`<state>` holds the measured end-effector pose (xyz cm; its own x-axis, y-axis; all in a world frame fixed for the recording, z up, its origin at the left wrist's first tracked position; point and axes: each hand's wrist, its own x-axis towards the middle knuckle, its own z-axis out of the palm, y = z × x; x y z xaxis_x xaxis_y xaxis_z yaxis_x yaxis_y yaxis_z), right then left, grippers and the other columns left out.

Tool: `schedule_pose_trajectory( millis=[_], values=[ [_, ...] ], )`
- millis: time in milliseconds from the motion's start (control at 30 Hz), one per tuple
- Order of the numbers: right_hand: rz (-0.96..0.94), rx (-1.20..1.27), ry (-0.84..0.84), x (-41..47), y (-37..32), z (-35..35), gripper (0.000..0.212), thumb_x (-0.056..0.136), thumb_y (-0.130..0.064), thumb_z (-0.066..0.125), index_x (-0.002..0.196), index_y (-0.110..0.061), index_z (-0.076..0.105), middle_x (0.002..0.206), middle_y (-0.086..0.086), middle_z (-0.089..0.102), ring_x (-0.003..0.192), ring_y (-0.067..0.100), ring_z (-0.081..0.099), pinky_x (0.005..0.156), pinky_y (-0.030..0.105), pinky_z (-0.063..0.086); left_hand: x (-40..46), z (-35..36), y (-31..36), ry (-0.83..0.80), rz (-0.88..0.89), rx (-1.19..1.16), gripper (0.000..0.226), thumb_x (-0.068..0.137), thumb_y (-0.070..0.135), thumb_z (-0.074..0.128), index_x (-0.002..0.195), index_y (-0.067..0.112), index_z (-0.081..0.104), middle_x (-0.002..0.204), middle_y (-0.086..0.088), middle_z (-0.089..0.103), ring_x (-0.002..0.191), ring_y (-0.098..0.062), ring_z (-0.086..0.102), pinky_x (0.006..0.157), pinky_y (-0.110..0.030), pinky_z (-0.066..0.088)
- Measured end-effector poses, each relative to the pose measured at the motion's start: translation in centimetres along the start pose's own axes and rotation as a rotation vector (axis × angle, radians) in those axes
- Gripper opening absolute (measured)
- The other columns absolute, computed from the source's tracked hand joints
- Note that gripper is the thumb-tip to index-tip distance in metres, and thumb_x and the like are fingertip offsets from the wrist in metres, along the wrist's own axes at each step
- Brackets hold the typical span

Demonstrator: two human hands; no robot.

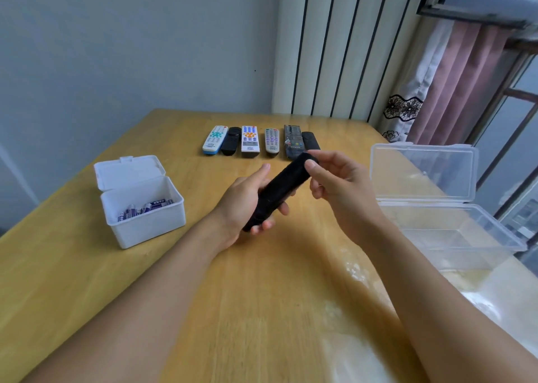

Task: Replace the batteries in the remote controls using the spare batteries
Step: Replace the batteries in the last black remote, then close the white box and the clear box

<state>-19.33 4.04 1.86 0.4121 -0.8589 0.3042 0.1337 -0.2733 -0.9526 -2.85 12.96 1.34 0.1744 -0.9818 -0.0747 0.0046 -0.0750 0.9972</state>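
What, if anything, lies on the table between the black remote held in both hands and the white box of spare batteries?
Nothing visible does. The black remote is held above the table by the left hand and the right hand. Between it and the open white box of batteries lies only bare wooden table.

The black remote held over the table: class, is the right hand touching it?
Touching. The head view shows the right hand pinching the far end of the black remote with thumb and fingertips, no gap.
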Motion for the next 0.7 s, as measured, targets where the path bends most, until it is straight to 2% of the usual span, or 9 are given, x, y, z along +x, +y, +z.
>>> schedule_pose_trajectory(
  millis=[67,133,200,267,367,467,567,633,700],
  values=[
    [-0.022,0.016,-0.115,-0.4,-1.0,0.3,0.018,0.098,-0.012,0.062,0.114,-0.008,0.069,0.083,0.002,0.07,0.066,0.016,0.062,0.066,0.03,0.053,-0.1,-1.1,0.9,0.075,-0.011,-0.024,0.055,0.105,0.05,0.037,0.106,0.009,0.073,0.086,-0.015,0.074,0.054,-0.024,0.062,0.041,-0.026,0.04],
    [-0.146,-0.034,-0.098,-1.0,-2.3,1.3,0.015,0.098,-0.011,0.062,0.11,-0.007,0.07,0.086,0.006,0.073,0.07,0.02,0.069,0.069,0.031,0.058,0.0,-2.3,1.6,0.215,0.006,-0.135,0.048,0.104,0.046,0.042,0.102,0.01,0.073,0.094,-0.013,0.076,0.072,-0.027,0.073,0.056,-0.036,0.057],
    [-0.275,-0.057,0.035,-1.0,-3.5,2.7,0.01,0.096,-0.007,0.065,0.104,-0.007,0.07,0.086,0.005,0.075,0.071,0.022,0.074,0.069,0.034,0.061,0.1,-3.5,2.3,0.44,0.172,-0.168,0.033,0.099,0.042,0.05,0.096,0.018,0.073,0.097,-0.001,0.074,0.093,-0.021,0.072,0.086,-0.049,0.059],
    [-0.362,-0.12,0.114,0.4,-4.2,4.7,0.009,0.091,-0.005,0.071,0.1,-0.007,0.071,0.088,0.003,0.075,0.075,0.022,0.076,0.071,0.038,0.063,-0.6,-4.9,3.1,0.639,0.418,-0.01,0.019,0.097,0.036,0.055,0.105,0.024,0.068,0.102,0.011,0.068,0.1,-0.005,0.066,0.097,-0.043,0.055],
    [-0.478,-0.427,0.081,4.1,-3.0,8.8,0.013,0.082,-0.009,0.077,0.095,-0.011,0.075,0.09,0.001,0.073,0.078,0.018,0.073,0.072,0.041,0.06,-1.4,-6.6,3.9,0.758,0.517,0.075,0.014,0.094,0.033,0.057,0.104,0.029,0.065,0.102,0.014,0.066,0.096,0.003,0.063,0.095,-0.038,0.055],
    [-0.565,-0.682,-0.07,8.4,-0.2,13.5,0.008,0.08,-0.007,0.076,0.087,-0.004,0.078,0.08,0.008,0.069,0.07,0.023,0.063,0.063,0.038,0.051,-1.1,-9.0,4.2,0.744,0.329,0.097,0.014,0.083,0.039,0.055,0.087,0.031,0.066,0.089,0.012,0.069,0.097,-0.018,0.068,0.093,-0.05,0.056],
    [-0.529,-0.834,-0.211,12.0,2.6,17.9,0.01,0.083,-0.008,0.071,0.089,-0.001,0.076,0.087,0.014,0.067,0.076,0.033,0.062,0.065,0.035,0.044,-1.0,-11.7,4.0,0.781,0.275,0.154,0.015,0.09,0.027,0.056,0.08,0.024,0.067,0.078,0.004,0.07,0.089,-0.032,0.069,0.083,-0.052,0.059],
    [-0.493,-0.959,-0.229,13.7,3.9,19.9,0.012,0.086,-0.01,0.068,0.09,-0.001,0.075,0.093,0.015,0.065,0.079,0.034,0.061,0.066,0.035,0.042,-1.4,-13.0,3.4,0.826,0.335,0.269,0.017,0.092,0.021,0.055,0.079,0.021,0.067,0.074,0.002,0.07,0.079,-0.028,0.068,0.074,-0.043,0.06],
    [-0.465,-1.077,-0.222,14.9,4.8,21.6,0.012,0.089,-0.007,0.064,0.091,0.002,0.071,0.095,0.015,0.063,0.081,0.035,0.061,0.065,0.035,0.04,-1.8,-14.5,2.9,0.919,0.421,0.418,0.018,0.094,0.014,0.055,0.082,0.023,0.065,0.075,0.009,0.068,0.073,-0.009,0.065,0.07,-0.026,0.054]
  ],
)
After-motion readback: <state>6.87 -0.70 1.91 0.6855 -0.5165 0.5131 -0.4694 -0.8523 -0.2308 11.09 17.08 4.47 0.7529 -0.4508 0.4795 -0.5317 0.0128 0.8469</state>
